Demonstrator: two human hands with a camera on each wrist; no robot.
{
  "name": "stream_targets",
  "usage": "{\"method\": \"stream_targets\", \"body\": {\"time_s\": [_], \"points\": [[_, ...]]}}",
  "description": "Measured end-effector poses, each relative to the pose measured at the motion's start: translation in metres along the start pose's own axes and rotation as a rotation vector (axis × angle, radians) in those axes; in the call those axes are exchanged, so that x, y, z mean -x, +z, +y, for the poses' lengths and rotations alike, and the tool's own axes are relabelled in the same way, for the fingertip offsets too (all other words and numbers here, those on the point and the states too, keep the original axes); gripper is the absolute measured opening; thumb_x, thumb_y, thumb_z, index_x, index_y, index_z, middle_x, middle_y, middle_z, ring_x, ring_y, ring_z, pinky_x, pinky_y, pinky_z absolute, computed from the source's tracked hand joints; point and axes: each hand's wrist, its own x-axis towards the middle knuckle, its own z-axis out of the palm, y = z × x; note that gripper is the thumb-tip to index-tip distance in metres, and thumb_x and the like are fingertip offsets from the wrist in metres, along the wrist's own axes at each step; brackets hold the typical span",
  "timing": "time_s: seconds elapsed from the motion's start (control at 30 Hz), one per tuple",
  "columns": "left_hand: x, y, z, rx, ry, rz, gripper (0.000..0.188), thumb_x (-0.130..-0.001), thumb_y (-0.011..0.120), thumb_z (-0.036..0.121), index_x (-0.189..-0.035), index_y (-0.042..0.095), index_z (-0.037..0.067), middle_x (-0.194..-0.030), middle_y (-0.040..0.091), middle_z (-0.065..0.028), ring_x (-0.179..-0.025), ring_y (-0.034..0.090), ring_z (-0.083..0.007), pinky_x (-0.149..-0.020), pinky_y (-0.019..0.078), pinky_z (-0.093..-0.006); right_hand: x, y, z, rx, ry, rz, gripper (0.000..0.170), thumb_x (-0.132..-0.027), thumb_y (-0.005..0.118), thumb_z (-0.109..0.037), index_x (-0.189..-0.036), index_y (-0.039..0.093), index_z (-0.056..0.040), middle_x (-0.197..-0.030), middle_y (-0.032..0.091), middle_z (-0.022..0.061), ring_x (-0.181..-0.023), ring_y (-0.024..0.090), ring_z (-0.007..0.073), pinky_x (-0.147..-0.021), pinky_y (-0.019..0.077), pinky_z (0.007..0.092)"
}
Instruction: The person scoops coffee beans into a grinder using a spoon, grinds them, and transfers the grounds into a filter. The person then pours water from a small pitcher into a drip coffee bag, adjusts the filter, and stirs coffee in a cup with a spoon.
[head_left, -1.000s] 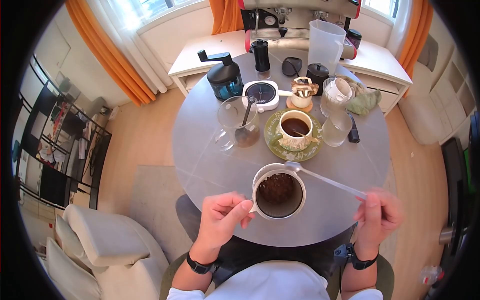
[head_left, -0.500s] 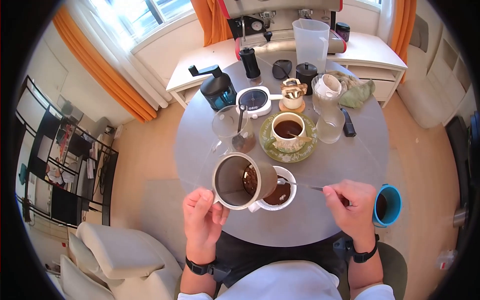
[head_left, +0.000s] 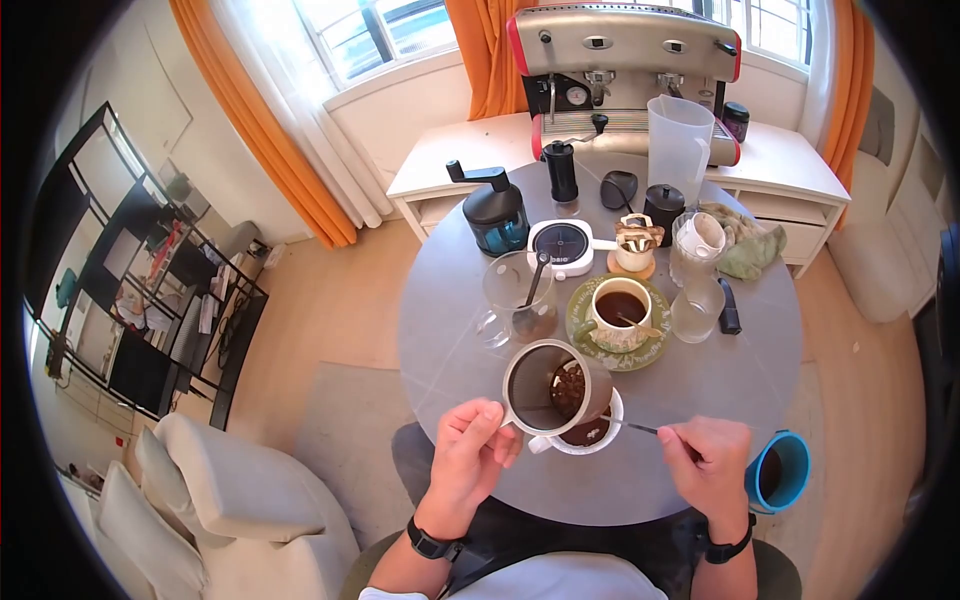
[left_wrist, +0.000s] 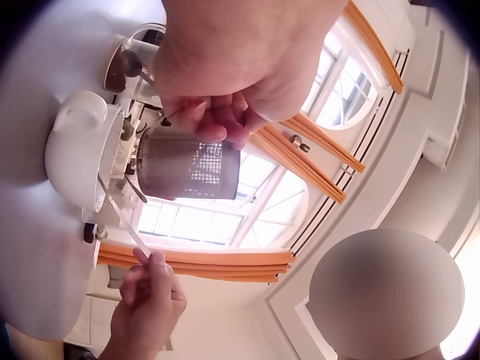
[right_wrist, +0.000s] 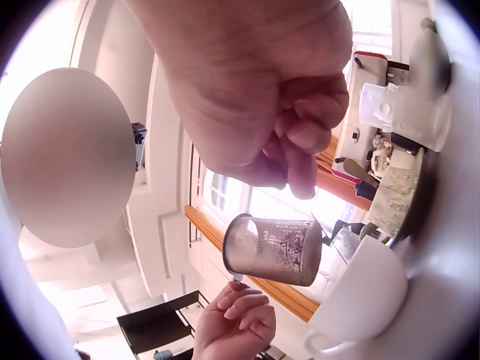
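My left hand (head_left: 465,450) pinches the handle of a metal mesh filter basket (head_left: 530,385) with wet brown coffee grounds inside. It is tilted over a white cup (left_wrist: 79,161), its base end toward the cup and its opening toward my left hand. Dark brown contents show in the cup, which stands on the table. In my right hand (head_left: 710,455), thumb and fingers pinch the end of a thin metal spoon (head_left: 637,427). The spoon's far end reaches into the cup under the basket and is hidden in the head view.
Behind the cup are a green saucer (head_left: 580,345) with a coffee cup (head_left: 613,335), a glass mug (head_left: 497,290) and a drinking glass (head_left: 697,312). Farther back stand a hand grinder (head_left: 495,220), a scale (head_left: 560,248) and a plastic jug (head_left: 680,145). A blue container (head_left: 797,470) is beyond the right edge.
The basket went from upright at the table's front to tilted over the white cup, which came into view. The right hand brought the spoon leftward and down into the cup.
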Motion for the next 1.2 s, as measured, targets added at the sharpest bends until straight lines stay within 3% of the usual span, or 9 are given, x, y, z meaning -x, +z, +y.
{"method": "stream_targets", "body": {"time_s": [0.13, 0.23, 0.47, 0.63, 0.73, 1.2], "points": [[0.003, -0.002, -0.001, 0.024, 0.001, 0.014, 0.027, -0.108, 0.064, 0.021, -0.089, 0.069, 0.002, -0.076, 0.067, -0.0065, -0.059, 0.054, -0.014, -0.056, 0.0434, -0.0306, 0.0, 0.002, -0.004, -0.077, 0.09, 0.077, 0.013, -0.089, 0.076, -0.005, -0.077, 0.075, -0.0025, -0.055, 0.059, 0.0055, -0.046, 0.054, 0.0166, -0.047, 0.0375, 0.0306], [0.006, -0.001, -0.006, -0.057, -0.022, 0.077, 0.028, -0.107, 0.063, 0.021, -0.089, 0.069, 0.002, -0.075, 0.067, -0.0069, -0.058, 0.055, -0.0144, -0.055, 0.0444, -0.0308, 0.001, -0.002, -0.004, -0.145, 0.184, 0.03, 0.014, -0.092, 0.074, -0.006, -0.078, 0.076, -0.0026, -0.056, 0.062, 0.004, -0.047, 0.056, 0.0127, -0.047, 0.0381, 0.0288], [0.005, -0.005, -0.002, -0.041, 0.004, 0.041, 0.027, -0.107, 0.063, 0.018, -0.088, 0.069, 0.001, -0.076, 0.068, -0.007, -0.057, 0.054, -0.0133, -0.055, 0.0451, -0.0303, 0.006, 0.002, 0.0, -0.11, 0.22, 0.034, 0.014, -0.094, 0.075, -0.008, -0.081, 0.077, -0.0019, -0.057, 0.064, 0.0033, -0.046, 0.056, 0.0113, -0.047, 0.0382, 0.0274], [0.004, -0.004, -0.002, -0.052, -0.008, 0.068, 0.028, -0.108, 0.063, 0.019, -0.087, 0.069, 0.002, -0.076, 0.068, -0.007, -0.057, 0.054, -0.0127, -0.055, 0.0452, -0.0301, 0.004, 0.006, 0.004, 0.018, 0.041, 0.054, 0.011, -0.089, 0.077, -0.004, -0.079, 0.075, -0.0027, -0.056, 0.058, 0.0059, -0.045, 0.051, 0.0174, -0.047, 0.036, 0.0303], [0.003, 0.001, -0.002, -0.093, -0.022, 0.055, 0.028, -0.108, 0.063, 0.02, -0.087, 0.068, 0.002, -0.074, 0.066, -0.0065, -0.058, 0.054, -0.0127, -0.056, 0.045, -0.0299, 0.002, 0.005, -0.002, -0.01, 0.028, 0.034, 0.009, -0.086, 0.078, -0.003, -0.078, 0.074, -0.0032, -0.056, 0.054, 0.007, -0.046, 0.05, 0.0198, -0.047, 0.0348, 0.0321], [0.004, -0.006, -0.003, -0.058, 0.012, 0.032, 0.03, -0.108, 0.062, 0.021, -0.086, 0.068, 0.001, -0.07, 0.063, -0.0054, -0.055, 0.053, -0.0136, -0.053, 0.0427, -0.0296, 0.002, -0.008, -0.007, 0.108, -0.068, 0.069, 0.006, -0.079, 0.078, 0.0, -0.076, 0.074, -0.0041, -0.054, 0.051, 0.0037, -0.045, 0.046, 0.0173, -0.046, 0.032, 0.0312]]}}
